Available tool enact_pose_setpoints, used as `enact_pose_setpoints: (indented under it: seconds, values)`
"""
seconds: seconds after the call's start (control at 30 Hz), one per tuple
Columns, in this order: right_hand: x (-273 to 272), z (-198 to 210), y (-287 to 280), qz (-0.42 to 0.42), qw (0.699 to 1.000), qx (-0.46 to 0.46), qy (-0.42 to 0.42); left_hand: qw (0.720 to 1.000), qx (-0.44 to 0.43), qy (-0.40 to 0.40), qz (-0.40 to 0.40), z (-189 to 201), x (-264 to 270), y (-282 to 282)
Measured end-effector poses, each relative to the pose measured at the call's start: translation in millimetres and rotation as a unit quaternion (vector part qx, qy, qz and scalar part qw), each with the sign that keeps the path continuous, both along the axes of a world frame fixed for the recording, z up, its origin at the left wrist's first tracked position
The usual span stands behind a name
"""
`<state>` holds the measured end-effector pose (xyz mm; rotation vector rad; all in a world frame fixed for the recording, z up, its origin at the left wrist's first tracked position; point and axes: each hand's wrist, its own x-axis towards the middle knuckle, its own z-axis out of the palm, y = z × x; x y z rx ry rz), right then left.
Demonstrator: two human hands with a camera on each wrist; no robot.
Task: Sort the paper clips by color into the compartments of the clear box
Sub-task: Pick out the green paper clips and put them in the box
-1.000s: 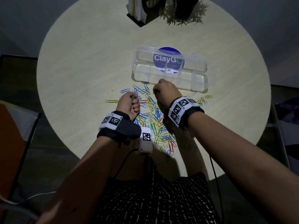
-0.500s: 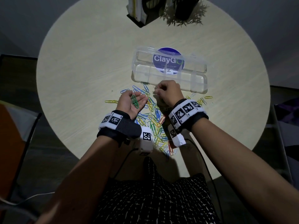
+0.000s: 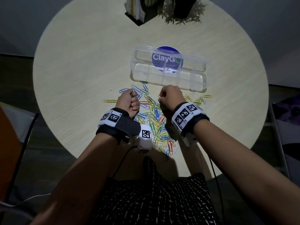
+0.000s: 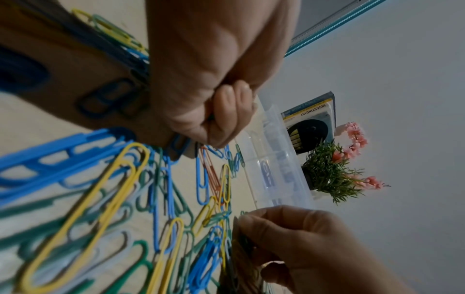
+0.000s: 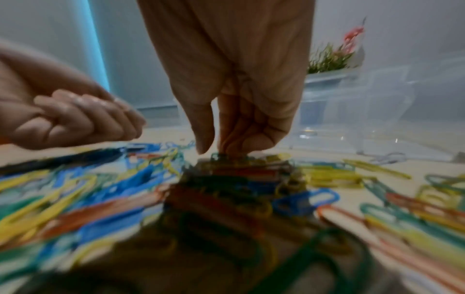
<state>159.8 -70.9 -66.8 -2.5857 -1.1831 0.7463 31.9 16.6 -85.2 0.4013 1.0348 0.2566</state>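
Coloured clips [image 3: 155, 120] lie in a loose heap on the bench [image 3: 78, 75] just in front of me: blue, yellow, green, red and pale ones, many overlapping. My left hand [image 3: 128, 102] is curled into a fist over the left edge of the heap, and a bit of green clip [image 3: 131, 95] pokes out at the top of it, so I am gripping green clips inside. My right hand [image 3: 172, 96] hovers over the far middle of the heap, knuckles up, thumb and fingertips [image 5: 226, 147] pointing down and pinched together right at a green clip on top of the pile; the right wrist view is blurred, so I cannot tell whether the clip is actually held.

Just beyond my hands lies the clear box [image 3: 201, 82], lid open and lying flat behind it, long side toward me. Its compartments look bare from above. One green clip rests against its near left corner. A round purple sticker shows through the lid.

At the far edge of the bench stand books [image 3: 134, 8] in a dark holder and a small potted plant [image 4: 332, 175] with pink flowers.
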Motion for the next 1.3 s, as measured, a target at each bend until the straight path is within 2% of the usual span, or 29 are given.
enact_pose_setpoints:
  seconds: [0.17,0.3,0.4,0.47,0.5,0.53,0.6,0.63,0.67,0.7,0.8,0.87,0.97,1.03,1.17,1.3]
  values:
    - [-3.3,-5.0,2.6,0.043,0.998,-0.026,-0.046,0.999,0.019,0.021,0.017,-1.9,0.4,-1.0]
    - [1.1,-4.2,2.2,0.064,0.996,-0.047,-0.045,0.999,0.024,0.030,0.029,-2.1,-0.8,-1.9]
    - [8.7,-1.1,0.0,0.019,1.000,0.001,-0.017,0.998,0.023,0.037,0.038,-2.9,-1.2,-3.7]
    - [12.7,2.2,-1.7,-0.076,0.994,0.070,0.028,0.998,0.021,0.035,0.039,-2.4,0.2,-6.1]
    - [15.0,3.5,-2.9,-0.136,0.980,0.115,0.087,0.999,0.017,0.030,0.042,-1.8,1.2,-7.6]
    - [15.1,5.8,-4.0,-0.200,0.950,0.160,0.177,0.999,0.012,0.019,0.048,-0.5,2.4,-9.4]
    - [11.2,11.1,-6.2,-0.282,0.854,0.233,0.371,0.998,0.001,-0.015,0.059,2.0,6.5,-13.6]
    - [8.7,13.6,-6.4,-0.295,0.814,0.251,0.433,0.998,-0.002,-0.029,0.055,3.7,8.8,-16.1]
    - [5.6,15.7,-5.9,-0.293,0.797,0.253,0.463,0.998,-0.007,-0.041,0.047,5.5,11.2,-18.2]
    - [1.3,17.7,-4.8,-0.280,0.794,0.254,0.475,0.998,-0.014,-0.052,0.039,6.6,13.2,-20.3]
    - [-12.4,19.5,1.0,-0.223,0.818,0.249,0.468,0.994,-0.050,-0.085,0.037,7.7,17.0,-24.3]
    - [-18.2,20.6,7.3,-0.181,0.854,0.248,0.421,0.998,-0.038,-0.045,0.013,5.1,16.7,-24.4]
    - [-16.7,18.2,19.1,-0.110,0.945,0.215,0.223,1.000,-0.006,0.015,-0.021,0.7,10.4,-18.6]
    - [-16.6,14.3,25.1,-0.050,0.983,0.149,0.091,1.000,-0.003,0.021,-0.022,-0.1,4.0,-12.2]
    - [-17.6,5.1,36.1,0.069,0.996,0.057,-0.016,1.000,0.011,0.019,-0.007,2.1,-6.7,-1.2]
    - [-14.3,-1.3,45.7,0.121,0.991,0.006,-0.053,0.999,0.026,0.034,0.012,1.8,-11.8,5.6]
